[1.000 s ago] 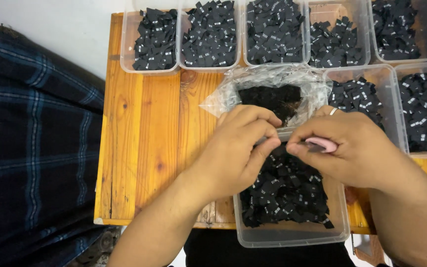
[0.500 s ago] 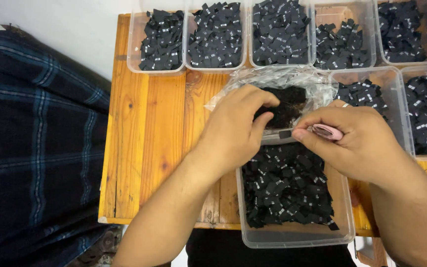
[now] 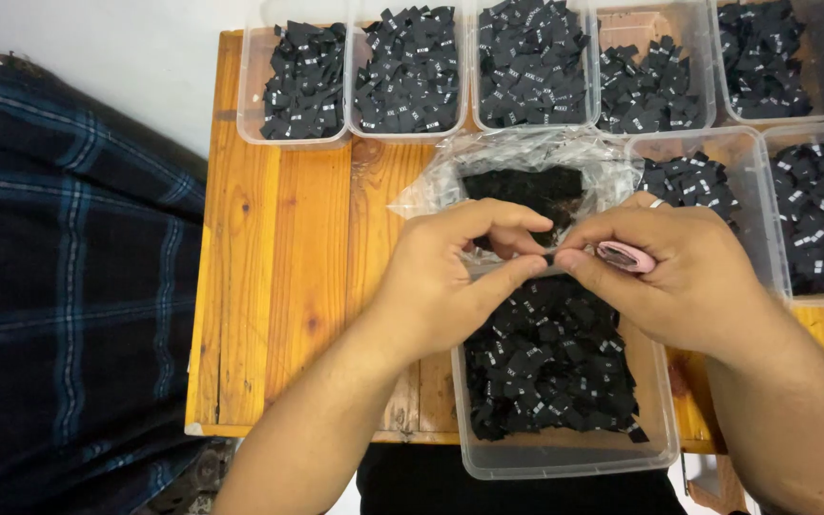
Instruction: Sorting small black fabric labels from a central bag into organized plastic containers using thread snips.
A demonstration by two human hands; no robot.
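My left hand [image 3: 450, 277] and my right hand [image 3: 679, 272] meet fingertip to fingertip over the near clear plastic tub [image 3: 660, 420], pinching a small black label [image 3: 550, 257] between them. The right hand also holds a small pink tool [image 3: 625, 256] under its fingers and wears a ring. The tub below holds a heap of small black fabric labels [image 3: 545, 372]. Just behind the hands lies a crumpled clear plastic bag [image 3: 526, 167] with a dark bundle of labels inside.
A wooden table [image 3: 288, 286] carries a row of clear tubs [image 3: 412, 72] of black labels along the far edge, and more tubs [image 3: 822, 215] at the right. Dark plaid cloth [image 3: 59, 286] lies at the left beside the table.
Both hands have drawn closer together, fingertips now touching on a small black label. The view has shifted slightly; the tubs and bag stay put.
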